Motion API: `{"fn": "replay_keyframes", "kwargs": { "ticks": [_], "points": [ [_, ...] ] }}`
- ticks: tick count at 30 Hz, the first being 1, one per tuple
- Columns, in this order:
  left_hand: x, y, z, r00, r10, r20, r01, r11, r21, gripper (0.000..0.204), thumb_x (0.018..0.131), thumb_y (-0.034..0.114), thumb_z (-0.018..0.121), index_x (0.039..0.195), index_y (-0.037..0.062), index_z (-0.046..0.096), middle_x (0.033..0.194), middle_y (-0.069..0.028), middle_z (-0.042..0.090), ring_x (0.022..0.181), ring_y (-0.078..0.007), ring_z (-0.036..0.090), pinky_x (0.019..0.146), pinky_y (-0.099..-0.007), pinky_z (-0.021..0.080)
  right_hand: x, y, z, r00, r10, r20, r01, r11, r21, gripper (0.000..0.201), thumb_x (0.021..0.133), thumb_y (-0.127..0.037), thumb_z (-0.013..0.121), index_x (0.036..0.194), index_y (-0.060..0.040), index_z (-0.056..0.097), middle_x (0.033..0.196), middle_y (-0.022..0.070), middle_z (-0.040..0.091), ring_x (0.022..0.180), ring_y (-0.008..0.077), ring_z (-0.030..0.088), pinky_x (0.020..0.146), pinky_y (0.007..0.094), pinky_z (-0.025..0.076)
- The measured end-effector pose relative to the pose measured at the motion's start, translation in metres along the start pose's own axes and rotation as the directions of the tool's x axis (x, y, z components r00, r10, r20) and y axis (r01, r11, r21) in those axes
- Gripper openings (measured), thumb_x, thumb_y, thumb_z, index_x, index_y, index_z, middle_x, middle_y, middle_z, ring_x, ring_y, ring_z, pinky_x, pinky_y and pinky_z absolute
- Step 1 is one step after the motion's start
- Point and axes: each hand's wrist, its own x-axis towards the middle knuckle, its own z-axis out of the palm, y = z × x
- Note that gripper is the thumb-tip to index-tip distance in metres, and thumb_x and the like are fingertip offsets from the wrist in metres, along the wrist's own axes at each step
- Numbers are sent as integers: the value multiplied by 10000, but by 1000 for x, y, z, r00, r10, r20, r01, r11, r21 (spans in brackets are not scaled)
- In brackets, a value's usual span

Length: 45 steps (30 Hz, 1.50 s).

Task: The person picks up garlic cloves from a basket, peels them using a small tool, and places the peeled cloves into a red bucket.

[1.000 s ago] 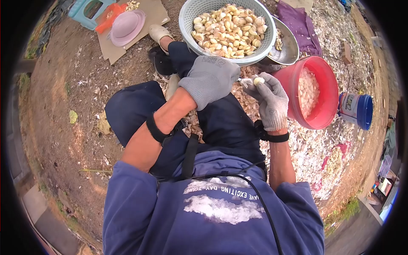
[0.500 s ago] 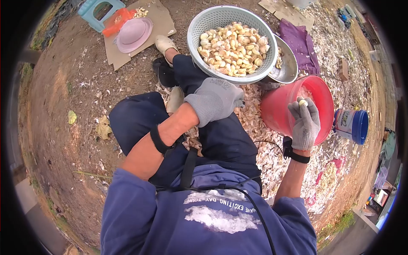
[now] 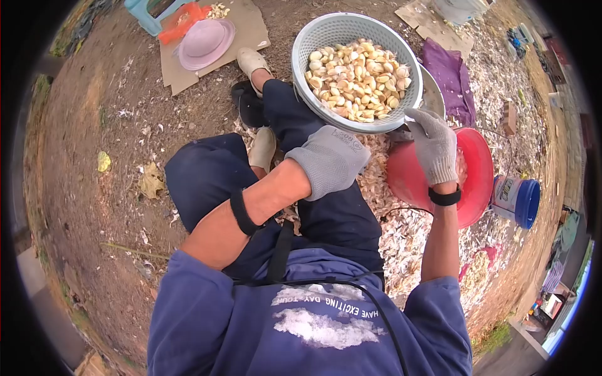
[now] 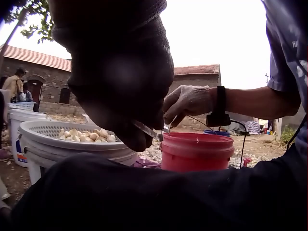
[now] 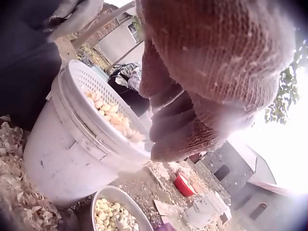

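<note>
My left hand (image 3: 331, 161), in a grey glove, is curled in front of the basket above my knee. In the left wrist view it grips a small knife (image 4: 147, 129), whose metal blade shows below the dark fingers. My gloved right hand (image 3: 434, 143) reaches past the red bucket (image 3: 407, 182), fingertips right at the rim of the grey perforated basket (image 3: 302, 81). Its fingers are loosely bent, and no clove shows between them in the right wrist view. Garlic cloves (image 3: 357, 78) fill the basket. Pale peeled cloves show partly inside the bucket, behind my wrist.
A metal bowl (image 3: 434, 94) with cloves stands beside the basket, near a purple cloth (image 3: 448, 78). A blue-and-white bucket (image 3: 515, 199) is at the right. Garlic skins (image 3: 407, 250) litter the ground. A pink hat (image 3: 207, 44) lies on cardboard at the back left.
My right hand has carried a pale clove from beside the left hand to over the red bucket, then moved up to the basket rim without it. My left hand stays nearly in place.
</note>
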Motion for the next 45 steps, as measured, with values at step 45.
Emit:
{"fn": "replay_keyframes", "kwargs": {
  "ticks": [45],
  "points": [
    [17, -21, -15, 901, -400, -171, 387, 916, -103, 277, 1009, 342, 656, 983, 86, 760, 861, -180, 762, 844, -380, 771, 742, -521, 584, 67, 17, 56, 895, 12, 445, -182, 922, 341, 323, 972, -167, 701, 1262, -45, 772, 1140, 110, 797, 1039, 202, 737, 970, 348, 558]
  ]
}}
